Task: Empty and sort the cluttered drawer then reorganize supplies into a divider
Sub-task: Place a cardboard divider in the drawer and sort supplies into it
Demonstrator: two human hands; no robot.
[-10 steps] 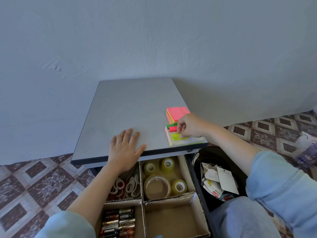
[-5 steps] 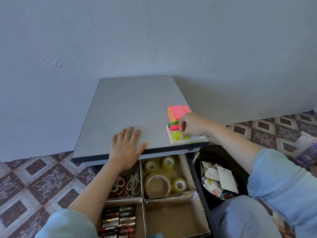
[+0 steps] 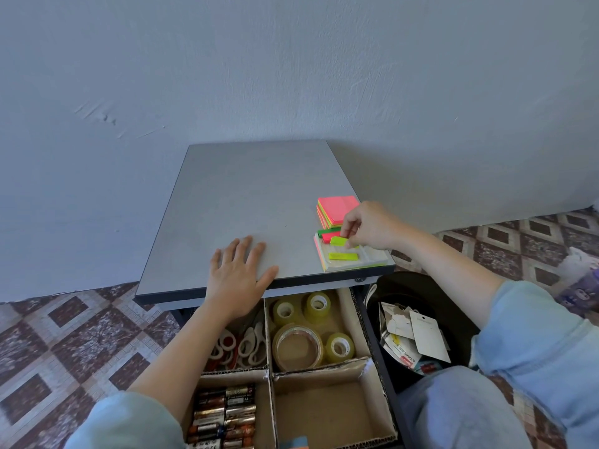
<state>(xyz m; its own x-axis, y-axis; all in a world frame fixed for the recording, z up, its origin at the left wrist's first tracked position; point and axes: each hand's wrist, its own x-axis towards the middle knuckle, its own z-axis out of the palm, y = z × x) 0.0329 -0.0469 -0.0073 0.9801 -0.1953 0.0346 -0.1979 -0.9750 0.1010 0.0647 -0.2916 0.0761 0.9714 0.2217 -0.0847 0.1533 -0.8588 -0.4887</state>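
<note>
My right hand (image 3: 372, 226) pinches a small yellow-green sticky flag strip (image 3: 339, 241) just above a clear pack of flags (image 3: 353, 259) at the grey table's (image 3: 243, 196) front right corner. A second yellow-green strip (image 3: 343, 256) lies on that pack, with green and red strips (image 3: 328, 234) behind. A pink-topped sticky note stack (image 3: 335, 209) sits further back. My left hand (image 3: 238, 275) rests flat on the table's front edge. Below, the open drawer holds a cardboard divider (image 3: 270, 372) with scissors (image 3: 240, 345), tape rolls (image 3: 301, 332), batteries (image 3: 223, 416) and one bare compartment (image 3: 327, 413).
A black bin (image 3: 418, 319) with paper tags and packaging stands to the drawer's right, beside my knee. A grey wall rises right behind the table. Patterned floor tiles surround the table. A white and purple object (image 3: 580, 277) sits on the floor at the far right.
My right hand has lifted a yellow-green strip off the flag pack, uncovering another strip beneath it. The left hand has stayed flat on the table.
</note>
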